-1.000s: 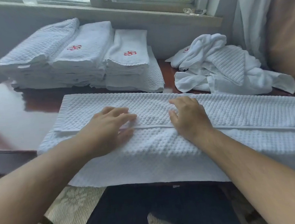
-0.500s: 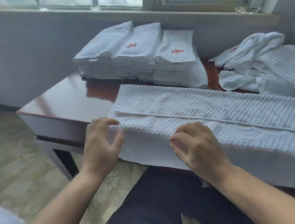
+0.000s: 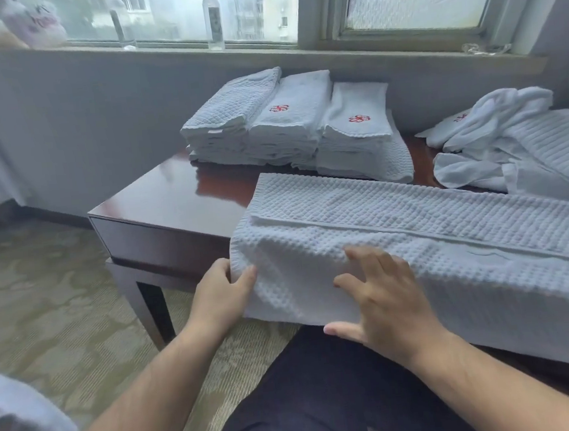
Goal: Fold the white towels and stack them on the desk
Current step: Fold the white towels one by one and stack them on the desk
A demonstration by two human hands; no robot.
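Left hand (image 3: 219, 296) shifted to towel (image 3: 431, 223) left end, pinching it; right hand (image 3: 392, 304) fingers spread on near fold.

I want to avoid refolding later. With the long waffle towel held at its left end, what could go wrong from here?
1. The waffle towel hangs over the near edge of the desk; only the left hand grips it while the right hand lies open on it, so it may slide toward the lap.
2. The layers gape slightly at the left end, so the lengthwise fold may shift when that end is lifted.
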